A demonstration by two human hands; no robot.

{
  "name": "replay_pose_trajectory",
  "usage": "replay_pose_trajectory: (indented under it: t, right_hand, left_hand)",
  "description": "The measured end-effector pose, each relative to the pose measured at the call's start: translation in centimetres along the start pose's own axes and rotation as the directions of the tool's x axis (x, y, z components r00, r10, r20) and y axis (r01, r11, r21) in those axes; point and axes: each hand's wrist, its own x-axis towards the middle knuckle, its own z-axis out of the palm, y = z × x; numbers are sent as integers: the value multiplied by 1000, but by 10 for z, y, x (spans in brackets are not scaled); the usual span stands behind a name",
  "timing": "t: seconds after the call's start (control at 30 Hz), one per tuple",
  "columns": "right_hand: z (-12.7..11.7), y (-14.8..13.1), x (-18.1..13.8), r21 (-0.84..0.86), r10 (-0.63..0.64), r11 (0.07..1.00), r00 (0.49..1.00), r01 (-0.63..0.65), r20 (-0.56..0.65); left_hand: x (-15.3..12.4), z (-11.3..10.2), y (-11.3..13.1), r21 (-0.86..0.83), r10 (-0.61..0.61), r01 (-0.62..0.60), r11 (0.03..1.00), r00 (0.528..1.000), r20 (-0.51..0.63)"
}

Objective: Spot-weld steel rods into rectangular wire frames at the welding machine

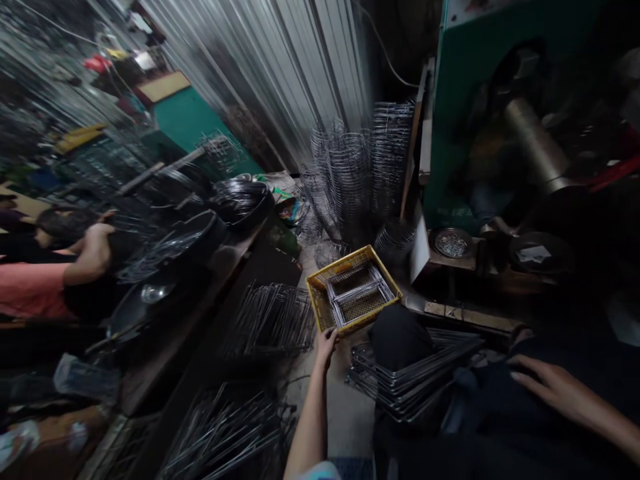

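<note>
My left hand (pixel 327 343) reaches forward, its fingers closed over the near left corner of a yellow plastic crate (pixel 314 293). Inside the crate lie bent wire frames (pixel 357 291), stacked along its sides and across the middle. A bundle of similar dark wire frames (pixel 410 390) hangs around my knee. My right hand (pixel 543 381) lies over my dark-clothed thigh, fingers stretched out, with nothing visible in it.
Wire frame stacks (pixel 275 317) stand left of the crate, with more frames (pixel 225 440) nearer me. Tall wire stacks (pixel 347 173) rise behind it. A green machine (pixel 460 133) and a bowl of small parts (pixel 453 243) are right. A co-worker (pixel 55 273) sits left beyond a bench.
</note>
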Motion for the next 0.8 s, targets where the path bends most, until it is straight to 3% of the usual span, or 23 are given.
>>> replay_pose_trajectory:
  t: [0.07,0.2,0.33,0.4,0.53,0.63,0.73,0.8]
  right_hand:
    - [-2,-11,2,1,-15,1000,999,15,43]
    - [-15,-44,2,-8,-69,998,996,70,62]
    - [-38,-55,-9,34,-112,993,993,111,44]
    - [-55,-49,-19,49,-110,993,994,110,-13]
    - [-101,-18,-46,74,-47,995,977,63,-209]
    - [-137,23,-64,86,90,994,926,-63,-367]
    - [-166,80,-76,70,306,945,790,-319,-531]
    - [-181,126,-84,76,442,861,666,-502,-602]
  left_hand:
    - [-26,1,9,90,67,-85,992,979,191]
    - [-84,23,33,173,191,-314,934,844,500]
    - [-122,45,47,316,356,-652,689,684,637]
    - [-127,50,51,339,371,-691,638,661,652]
    - [-118,55,65,334,406,-707,623,658,634]
    - [-101,62,84,334,403,-691,641,673,620]
    - [-75,81,107,444,298,-669,596,697,652]
    - [-53,103,123,509,238,-733,451,648,723]
